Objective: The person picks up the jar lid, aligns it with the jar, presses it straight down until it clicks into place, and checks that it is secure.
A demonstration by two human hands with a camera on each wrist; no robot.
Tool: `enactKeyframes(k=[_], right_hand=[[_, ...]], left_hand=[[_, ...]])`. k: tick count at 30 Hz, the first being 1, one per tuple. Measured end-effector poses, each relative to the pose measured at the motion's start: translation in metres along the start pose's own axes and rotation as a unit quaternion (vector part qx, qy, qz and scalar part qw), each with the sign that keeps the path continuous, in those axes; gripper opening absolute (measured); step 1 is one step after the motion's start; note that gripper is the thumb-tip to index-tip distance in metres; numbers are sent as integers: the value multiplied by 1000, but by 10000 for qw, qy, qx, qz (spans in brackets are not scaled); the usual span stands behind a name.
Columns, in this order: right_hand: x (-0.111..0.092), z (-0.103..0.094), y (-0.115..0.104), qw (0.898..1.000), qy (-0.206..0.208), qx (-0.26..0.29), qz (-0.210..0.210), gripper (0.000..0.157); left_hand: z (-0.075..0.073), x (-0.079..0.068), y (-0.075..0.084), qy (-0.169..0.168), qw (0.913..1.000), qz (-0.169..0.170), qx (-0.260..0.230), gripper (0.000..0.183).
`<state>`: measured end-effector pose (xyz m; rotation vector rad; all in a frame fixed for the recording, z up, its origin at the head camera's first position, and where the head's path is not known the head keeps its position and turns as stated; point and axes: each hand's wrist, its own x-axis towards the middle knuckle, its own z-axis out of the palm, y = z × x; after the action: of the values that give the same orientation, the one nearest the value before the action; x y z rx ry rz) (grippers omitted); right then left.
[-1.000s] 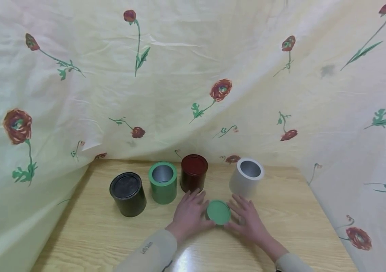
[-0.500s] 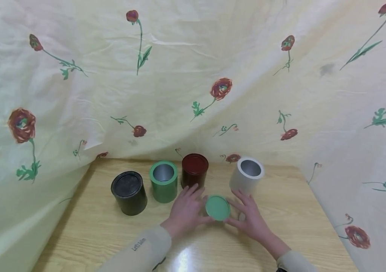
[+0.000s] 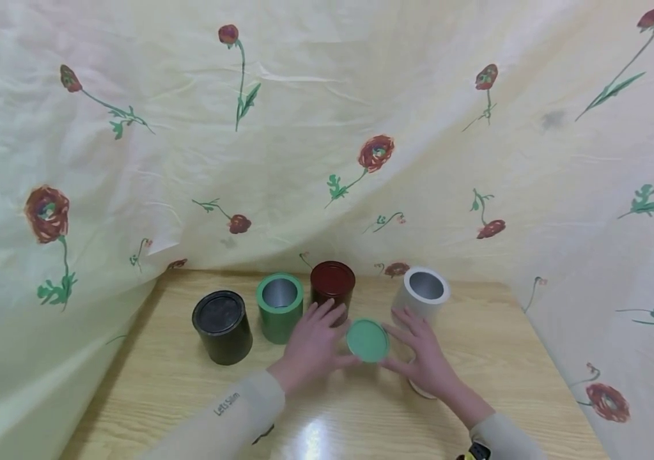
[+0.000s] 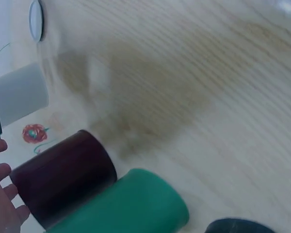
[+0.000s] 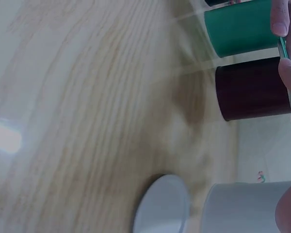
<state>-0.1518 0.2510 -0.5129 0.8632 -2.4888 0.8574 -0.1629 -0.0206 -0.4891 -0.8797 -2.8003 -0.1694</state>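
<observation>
Between my two hands is a round green lid (image 3: 367, 340), pinched at its rim from both sides. My left hand (image 3: 314, 342) grips its left edge, and my right hand (image 3: 423, 354) its right edge. Both wrist views show the lid (image 5: 282, 48) edge-on in the fingers, raised off the table. An open green canister (image 3: 280, 313) stands left of my left hand. Just behind that hand is a dark red canister (image 3: 332, 281) with its lid on. Beyond my right hand stands an open white canister (image 3: 419, 306), its lower part hidden by the fingers.
A black lidded canister (image 3: 223, 329) stands at the left of the wooden table (image 3: 188, 409). A white lid (image 5: 164, 208) lies flat on the table, mostly covered by my right hand in the head view. Flowered cloth (image 3: 303, 128) hangs behind and at both sides.
Both hands have lifted the green lid from low over the table and carried it up and slightly away from me. The white lid's edge now shows below my right hand.
</observation>
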Motion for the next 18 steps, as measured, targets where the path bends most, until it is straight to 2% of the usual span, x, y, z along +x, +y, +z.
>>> enactKeyframes(k=[9,18], right_hand=[[21,-5,0,9999,-65,83,-117,68],[46,-9,-11,9998,-182,-93,-88,71]], left_hand=[[-27,2,-10,-14,9998,-171,-56,78],[-50,-1,-22,30,9979,-363,-543,79]])
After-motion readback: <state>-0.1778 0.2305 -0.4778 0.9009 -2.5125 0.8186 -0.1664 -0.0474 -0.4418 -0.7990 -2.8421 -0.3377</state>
